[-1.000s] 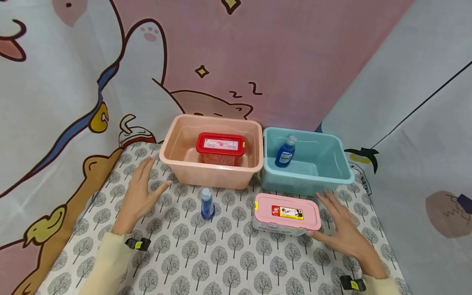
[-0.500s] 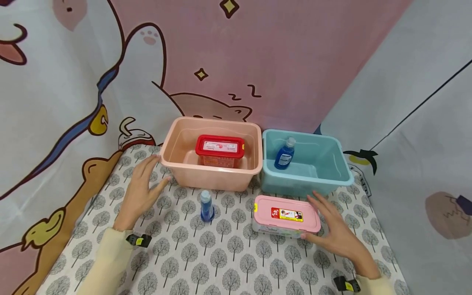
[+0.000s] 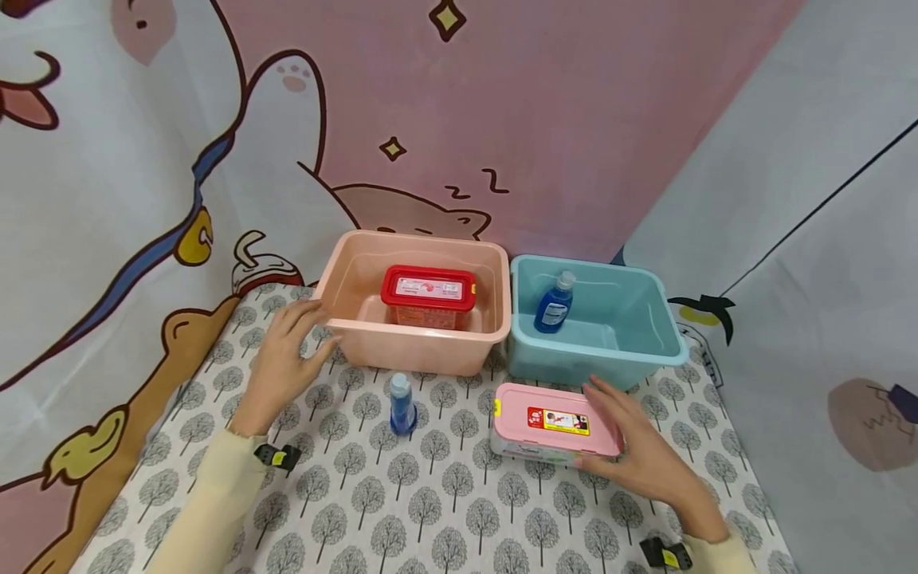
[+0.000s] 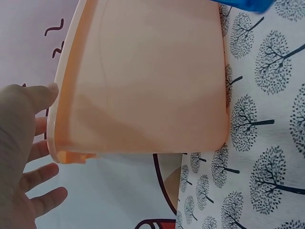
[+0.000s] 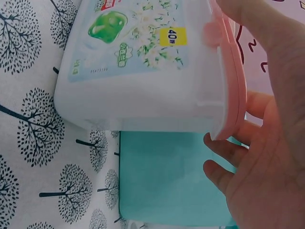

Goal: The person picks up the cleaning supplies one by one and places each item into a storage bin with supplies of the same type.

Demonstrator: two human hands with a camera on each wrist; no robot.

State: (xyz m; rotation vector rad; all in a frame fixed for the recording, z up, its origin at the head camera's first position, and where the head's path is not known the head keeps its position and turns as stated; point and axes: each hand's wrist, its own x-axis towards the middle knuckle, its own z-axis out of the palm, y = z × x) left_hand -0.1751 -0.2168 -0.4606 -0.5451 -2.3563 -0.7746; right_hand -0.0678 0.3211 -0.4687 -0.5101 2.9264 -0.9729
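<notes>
My right hand (image 3: pixel 634 446) straddles the right end of a laundry-pod box (image 3: pixel 555 422) with a pink lid. Its thumb lies at the near edge of the lid and its fingers reach the far edge. In the right wrist view, the box's white side shows a green pod picture, and some fingertips extend past the lid. My left hand (image 3: pixel 283 363) is at the left front corner of a peach bin (image 3: pixel 409 349), fingers loosely bent. In the left wrist view, its thumb is at the rim and several fingers spread behind it. Between the hands stands a slim blue bottle (image 3: pixel 402 406).
A red-lidded box (image 3: pixel 429 296) sits in the peach bin. Beside that bin is a teal bin (image 3: pixel 591 367) with a blue liquid bottle (image 3: pixel 554 304) in it. A tree-print cloth (image 3: pixel 430 510) covers the table, and printed curtains (image 3: pixel 574 119) hang behind.
My right hand has slid left over the end of the pink-lidded box. My left hand has moved right to the peach bin's corner. The boxes and bottles stay in place.
</notes>
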